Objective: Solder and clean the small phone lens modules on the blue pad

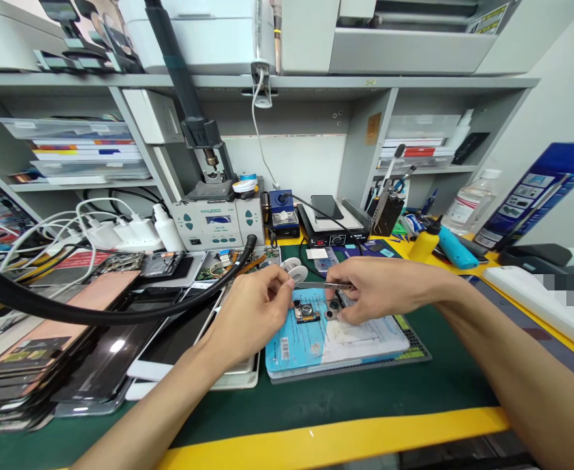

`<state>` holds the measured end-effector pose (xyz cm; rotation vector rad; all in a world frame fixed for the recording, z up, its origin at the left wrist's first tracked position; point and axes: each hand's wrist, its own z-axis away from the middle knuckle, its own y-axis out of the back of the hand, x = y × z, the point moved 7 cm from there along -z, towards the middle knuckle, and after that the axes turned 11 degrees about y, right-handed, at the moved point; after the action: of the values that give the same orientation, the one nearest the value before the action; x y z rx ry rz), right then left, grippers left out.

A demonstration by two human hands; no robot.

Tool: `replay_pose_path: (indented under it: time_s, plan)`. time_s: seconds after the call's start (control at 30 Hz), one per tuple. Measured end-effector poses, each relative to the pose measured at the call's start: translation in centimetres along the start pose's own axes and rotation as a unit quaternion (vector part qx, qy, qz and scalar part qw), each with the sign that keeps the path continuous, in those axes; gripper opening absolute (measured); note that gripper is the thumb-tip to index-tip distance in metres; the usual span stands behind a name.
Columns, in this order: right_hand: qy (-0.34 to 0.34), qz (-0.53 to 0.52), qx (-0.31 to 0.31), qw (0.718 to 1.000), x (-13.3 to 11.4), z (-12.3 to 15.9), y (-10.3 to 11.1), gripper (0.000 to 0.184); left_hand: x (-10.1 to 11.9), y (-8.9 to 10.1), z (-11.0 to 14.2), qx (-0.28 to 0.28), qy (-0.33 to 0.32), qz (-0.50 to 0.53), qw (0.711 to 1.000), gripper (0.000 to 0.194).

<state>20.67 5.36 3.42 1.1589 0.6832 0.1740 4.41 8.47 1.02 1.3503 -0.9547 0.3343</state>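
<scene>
My left hand (255, 307) is closed in a pinch above the left side of a blue-and-white packet (291, 352); what its fingertips hold is hidden. A white spool (294, 269) shows just behind those fingers; I cannot tell whether they touch it. Thin metal tweezers (319, 284) lie in my right hand (372, 287), pointing left towards my left fingertips. My right thumb and fingers also reach down around a small dark part with round pieces (333, 308). Between the hands, a small black module with a round centre (307, 312) rests on the packet.
Stacked phones and phone panels (105, 346) cover the left side, crossed by a thick black hose (135, 316). A hot air station (216, 223) stands behind. Bottles (424, 241) and a long white object (536, 300) are at the right. The green mat (365, 398) has a yellow front edge.
</scene>
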Motion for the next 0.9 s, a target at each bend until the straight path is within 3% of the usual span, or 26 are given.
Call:
replay_pose_path:
  time_s: [0.3, 0.57, 0.9]
  plan:
    - [-0.021, -0.001, -0.004, 1.000, 0.44, -0.15, 0.02, 0.025, 0.07, -0.06, -0.02, -0.002, 0.000, 0.016, 1.000, 0.022]
    - [-0.025, -0.007, -0.003, 1.000, 0.76, 0.10, -0.14, 0.028, 0.24, 0.31, 0.08, 0.031, -0.006, 0.003, 0.999, 0.024]
    - [-0.033, -0.012, 0.013, 0.999, 0.57, -0.22, 0.00, 0.027, 0.17, 0.10, 0.03, 0.019, 0.008, 0.016, 1.000, 0.020]
